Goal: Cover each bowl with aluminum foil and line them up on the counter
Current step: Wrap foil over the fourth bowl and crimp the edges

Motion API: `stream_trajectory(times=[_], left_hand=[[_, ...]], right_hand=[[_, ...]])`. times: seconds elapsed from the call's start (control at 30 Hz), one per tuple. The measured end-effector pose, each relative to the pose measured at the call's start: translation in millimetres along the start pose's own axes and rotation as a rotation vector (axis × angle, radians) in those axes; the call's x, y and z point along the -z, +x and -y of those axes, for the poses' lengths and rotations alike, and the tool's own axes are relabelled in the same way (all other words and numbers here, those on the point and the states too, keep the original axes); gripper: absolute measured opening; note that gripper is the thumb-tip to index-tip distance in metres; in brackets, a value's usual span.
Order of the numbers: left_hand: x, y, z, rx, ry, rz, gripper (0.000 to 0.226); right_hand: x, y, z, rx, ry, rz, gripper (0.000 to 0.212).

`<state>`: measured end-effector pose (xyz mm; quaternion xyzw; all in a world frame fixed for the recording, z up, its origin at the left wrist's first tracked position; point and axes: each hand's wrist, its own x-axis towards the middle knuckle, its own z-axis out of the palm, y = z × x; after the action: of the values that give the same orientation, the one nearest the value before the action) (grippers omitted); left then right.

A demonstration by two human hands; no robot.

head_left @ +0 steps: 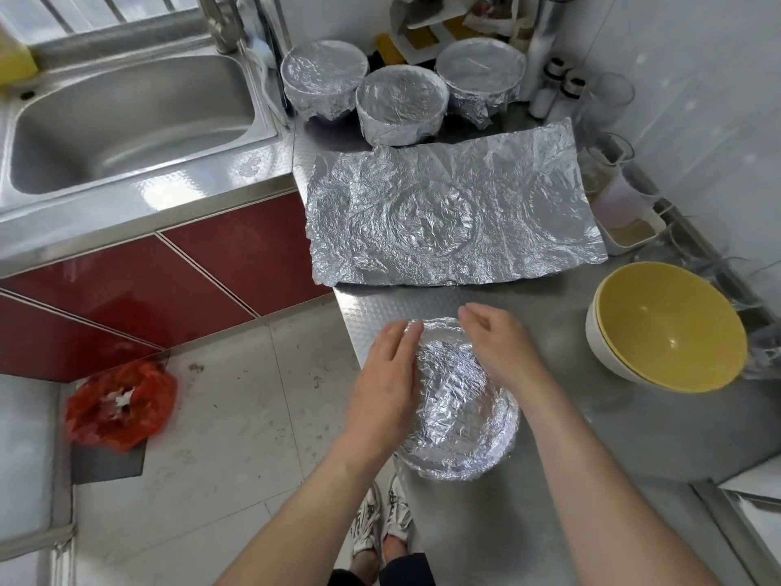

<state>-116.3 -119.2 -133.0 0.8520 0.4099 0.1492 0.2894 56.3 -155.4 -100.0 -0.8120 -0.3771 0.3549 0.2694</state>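
Your left hand (386,382) and right hand (498,344) press loose-fingered (pinching nothing) against the crinkled foil-covered round bowl (460,408) on the near steel worktop (591,437).

Foil-wrapped bowl (458,399) nearest; foil sheet (452,213) beyond; three wrapped bowls (401,105) farthest; yellow bowls (667,327) bare
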Motion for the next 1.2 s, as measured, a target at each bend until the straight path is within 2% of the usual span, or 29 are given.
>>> stream_trajectory(times=[0.13,0.23,0.37,0.57,0.63,0.7,0.77,0.87,1.0,1.1,1.2], left_hand=[[-0.6,5.8,-0.7,-0.004,0.029,-0.006,0.049],[-1.8,6.2,0.0,0.022,0.038,-0.094,0.038],[0.2,7.3,-5.2,0.104,0.091,-0.179,0.032],[2.4,9.3,-5.5,0.089,0.001,-0.147,0.032],[5.8,9.6,-5.8,0.084,-0.015,-0.122,0.034],[11.4,12.2,-5.7,0.067,-0.022,-0.062,0.035],[17.2,19.7,-6.4,0.040,-0.033,0.023,0.035],[26.8,34.2,-6.0,0.029,-0.043,0.095,0.035],[27.7,31.0,-1.8,0.115,-0.055,0.111,0.038],[18.4,20.8,-1.8,0.164,-0.131,0.130,0.038],[11.3,21.0,-1.0,0.189,-0.170,0.112,0.036]], right_hand=[[-4.8,1.9,5.5,0.065,-0.109,0.103,0.033],[-7.7,1.7,1.9,0.064,-0.129,0.084,0.035],[-8.6,0.2,-2.6,0.112,-0.149,0.043,0.023],[-5.2,-3.6,-5.3,0.123,-0.121,0.062,0.018],[1.1,-6.1,-6.0,0.087,-0.048,0.124,0.020],[7.0,-9.0,-5.6,0.032,0.034,0.159,0.031],[11.8,-14.0,-6.0,-0.005,0.080,0.158,0.038],[14.9,-20.6,-6.9,-0.033,0.133,0.095,0.034],[14.2,-21.1,-8.8,-0.139,0.203,0.056,0.048],[10.5,-11.2,-3.4,-0.207,0.213,0.094,0.055],[7.2,2.1,3.4,-0.192,0.176,0.176,0.057]])
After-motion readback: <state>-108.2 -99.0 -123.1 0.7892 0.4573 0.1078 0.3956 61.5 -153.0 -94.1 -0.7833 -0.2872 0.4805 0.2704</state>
